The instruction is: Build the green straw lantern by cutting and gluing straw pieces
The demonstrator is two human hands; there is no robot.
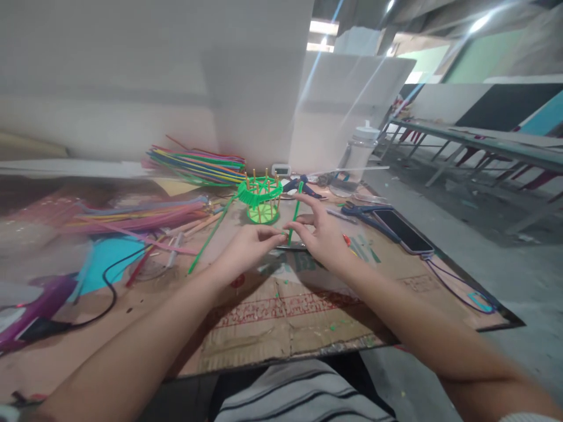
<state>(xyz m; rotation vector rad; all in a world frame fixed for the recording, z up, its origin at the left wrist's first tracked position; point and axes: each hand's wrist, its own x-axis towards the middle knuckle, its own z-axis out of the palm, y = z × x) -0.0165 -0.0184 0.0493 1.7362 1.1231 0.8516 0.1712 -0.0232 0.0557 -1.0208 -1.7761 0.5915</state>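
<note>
A green pipe cleaner stands nearly upright between my hands, over the cardboard. My right hand pinches it between thumb and fingers, with the index finger stretched out near its upper part. The fingertips of my left hand are pressed together at its lower part, where a bit of green shows. Under my fingers lies a shiny thin-edged object, mostly hidden. Just beyond my hands sits a small green basket frame, with upright wooden sticks around a round base and green pipe cleaner woven near the top.
Bundles of coloured pipe cleaners lie at the back left. A purple glue gun with a black cord rests at the left. On the right are dark-handled pliers, a phone and a clear bottle. Cardboard covers the table.
</note>
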